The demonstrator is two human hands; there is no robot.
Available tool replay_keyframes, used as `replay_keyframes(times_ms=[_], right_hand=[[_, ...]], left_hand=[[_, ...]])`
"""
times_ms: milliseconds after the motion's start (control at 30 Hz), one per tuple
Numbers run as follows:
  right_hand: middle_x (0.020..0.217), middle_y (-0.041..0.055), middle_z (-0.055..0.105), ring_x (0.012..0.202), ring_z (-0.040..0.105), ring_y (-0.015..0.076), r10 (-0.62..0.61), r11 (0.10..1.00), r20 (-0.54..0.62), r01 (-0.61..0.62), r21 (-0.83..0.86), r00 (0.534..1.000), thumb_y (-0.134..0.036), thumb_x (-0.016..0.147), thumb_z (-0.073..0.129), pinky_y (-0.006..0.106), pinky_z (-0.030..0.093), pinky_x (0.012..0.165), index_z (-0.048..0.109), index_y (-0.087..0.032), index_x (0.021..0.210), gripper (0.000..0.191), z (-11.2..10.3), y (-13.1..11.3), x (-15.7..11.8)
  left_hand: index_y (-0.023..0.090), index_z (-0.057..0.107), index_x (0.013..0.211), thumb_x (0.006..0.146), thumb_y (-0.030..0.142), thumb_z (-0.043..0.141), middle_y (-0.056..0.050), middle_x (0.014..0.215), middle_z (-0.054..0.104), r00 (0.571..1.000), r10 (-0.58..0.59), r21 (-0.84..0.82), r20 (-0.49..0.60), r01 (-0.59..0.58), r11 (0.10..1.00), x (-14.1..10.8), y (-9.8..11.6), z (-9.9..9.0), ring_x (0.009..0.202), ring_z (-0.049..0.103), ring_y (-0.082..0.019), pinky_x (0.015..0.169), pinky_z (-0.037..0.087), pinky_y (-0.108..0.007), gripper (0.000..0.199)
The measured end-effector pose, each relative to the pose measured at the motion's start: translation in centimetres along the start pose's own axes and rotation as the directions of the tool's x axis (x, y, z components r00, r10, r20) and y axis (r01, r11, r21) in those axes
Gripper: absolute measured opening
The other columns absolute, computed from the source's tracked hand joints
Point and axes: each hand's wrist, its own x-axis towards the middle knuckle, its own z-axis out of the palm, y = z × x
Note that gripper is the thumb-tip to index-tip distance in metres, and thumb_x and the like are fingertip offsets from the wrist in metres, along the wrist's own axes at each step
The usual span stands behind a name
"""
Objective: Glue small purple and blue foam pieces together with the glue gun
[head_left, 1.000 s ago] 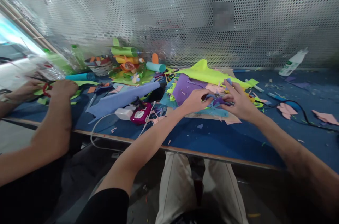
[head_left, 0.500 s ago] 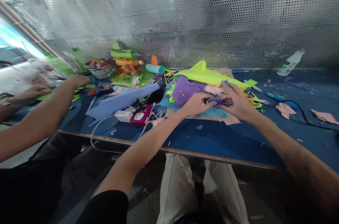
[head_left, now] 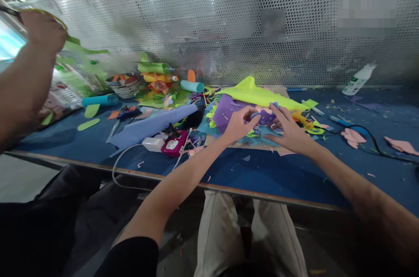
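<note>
Blue tabletop (head_left: pixel 248 172), littered with paper scraps, backed by a perforated metal screen (head_left: pixel 196 19). Between the two hands: a spotted purple piece (head_left: pixel 266 118), long axis roughly left-right, just right of the left fingertips and left of the right hand's fingers. Left hand (head_left: pixel 241 123) looks nearer, right at the piece's left end. Its thumb and fingers are pinched closed on a curled blue piece (head_left: pixel 255 115) — can't tell if that is joined to the purple one. Right hand (head_left: pixel 288 130) has fingers spread, thumb apart from the rest, with a blue bit (head_left: pixel 275 105) at the index fingertip; contact with the purple piece unclear. Beyond the left fingers, a purple sheet (head_left: pixel 225 113); behind both hands, a yellow-green sheet (head_left: pixel 258 92) lies lengthwise. Just right of the right hand, a yellow tool (head_left: pixel 303 120) with a black cord (head_left: pixel 368 127). Farther left, a magenta box (head_left: pixel 174 142) beside a white adapter (head_left: pixel 153 143), a periwinkle sheet (head_left: pixel 153 124) behind them. Far right, a tilted white bottle (head_left: pixel 359 79). Far left — a co-worker's raised hand (head_left: pixel 44 30), blurred, with green strips (head_left: pixel 77 45) by it.
</note>
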Motion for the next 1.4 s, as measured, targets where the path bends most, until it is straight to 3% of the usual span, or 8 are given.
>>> replay_keyframes(times_ms=[133, 300, 400, 533, 667, 967, 1300, 1400], right_hand=[[0.155, 0.0104, 0.036, 0.094, 0.073, 0.0235, 0.037, 0.968, -0.128, -0.004, 0.251, 0.991, -0.047, 0.085, 0.068, 0.047, 0.063, 0.088, 0.026, -0.040, 0.157, 0.084, 0.3, -0.1, 0.2], [0.142, 0.0080, 0.057, 0.097, 0.072, 0.0226, 0.123, 0.880, -0.195, -0.016, 0.475, 0.973, -0.040, 0.085, 0.068, 0.044, 0.063, 0.088, 0.045, -0.037, 0.148, 0.066, 0.8, 0.0, 0.5], [0.143, 0.0064, 0.058, 0.107, 0.072, 0.0252, 0.138, 0.843, -0.184, -0.018, 0.538, 0.973, -0.036, 0.083, 0.070, 0.046, 0.060, 0.093, 0.048, -0.038, 0.145, 0.066, 1.1, 0.0, 0.5], [0.146, 0.0059, 0.055, 0.112, 0.071, 0.0254, 0.135, 0.837, -0.180, -0.015, 0.547, 0.974, -0.034, 0.082, 0.071, 0.045, 0.059, 0.096, 0.049, -0.037, 0.145, 0.067, 1.1, -0.2, 0.4], [0.129, 0.0070, 0.066, 0.095, 0.073, 0.0229, 0.192, 0.852, -0.198, -0.063, 0.519, 0.961, -0.035, 0.082, 0.073, 0.040, 0.064, 0.081, 0.047, -0.034, 0.147, 0.070, 1.0, -0.3, 0.4], [0.090, 0.0024, 0.074, 0.087, 0.074, 0.0230, 0.231, 0.763, -0.132, -0.096, 0.640, 0.964, -0.034, 0.076, 0.078, 0.039, 0.064, 0.079, 0.044, -0.029, 0.150, 0.082, 1.6, -0.6, 0.5], [0.099, 0.0038, 0.071, 0.088, 0.072, 0.0206, 0.207, 0.770, -0.166, -0.056, 0.635, 0.964, -0.024, 0.078, 0.071, 0.041, 0.062, 0.087, 0.045, -0.029, 0.148, 0.075, 1.4, -0.6, 0.5], [0.115, 0.0060, 0.067, 0.086, 0.070, 0.0191, 0.201, 0.782, -0.196, -0.037, 0.623, 0.960, -0.023, 0.078, 0.068, 0.041, 0.061, 0.086, 0.049, -0.031, 0.144, 0.068, 1.3, -0.5, 0.4]], left_hand=[[0.018, 0.063, 0.102, 0.097, 0.049, 0.056, -0.001, 0.075, 0.069, 0.998, -0.041, -0.036, -0.039, 0.039, 0.999, 0.0, -0.1, -0.2, 0.065, 0.064, -0.014, 0.064, 0.049, -0.027, 0.033], [0.017, 0.062, 0.103, 0.097, 0.050, 0.056, -0.002, 0.081, 0.070, 0.998, -0.065, -0.089, 0.013, 0.066, 0.994, 0.0, -0.1, 0.1, 0.068, 0.065, -0.014, 0.065, 0.052, -0.026, 0.034], [0.017, 0.061, 0.104, 0.097, 0.051, 0.055, -0.003, 0.080, 0.069, 0.995, -0.065, -0.128, 0.073, 0.074, 0.989, 0.0, 0.0, 0.1, 0.069, 0.064, -0.014, 0.065, 0.051, -0.026, 0.036], [0.016, 0.064, 0.096, 0.097, 0.050, 0.055, -0.002, 0.078, 0.069, 0.987, -0.078, -0.106, 0.143, 0.094, 0.990, 0.1, 0.4, -0.4, 0.063, 0.059, -0.012, 0.061, 0.048, -0.025, 0.035], [0.016, 0.063, 0.082, 0.096, 0.049, 0.057, -0.003, 0.078, 0.073, 0.966, -0.101, -0.070, 0.238, 0.120, 0.990, -0.1, 0.8, -0.7, 0.063, 0.061, -0.013, 0.061, 0.048, -0.026, 0.036], [0.013, 0.067, 0.101, 0.094, 0.044, 0.063, -0.010, 0.090, 0.078, 0.968, -0.084, -0.221, 0.236, 0.137, 0.966, -0.2, 1.3, -0.7, 0.084, 0.075, -0.021, 0.072, 0.057, -0.030, 0.032], [0.013, 0.069, 0.105, 0.095, 0.044, 0.062, -0.009, 0.091, 0.078, 0.976, -0.055, -0.256, 0.211, 0.110, 0.960, -0.1, 0.7, -0.7, 0.084, 0.074, -0.020, 0.075, 0.058, -0.030, 0.034], [0.012, 0.069, 0.106, 0.094, 0.045, 0.063, -0.011, 0.092, 0.078, 0.981, -0.058, -0.256, 0.187, 0.106, 0.961, 0.0, 0.7, -0.9, 0.083, 0.074, -0.020, 0.073, 0.058, -0.030, 0.035]])
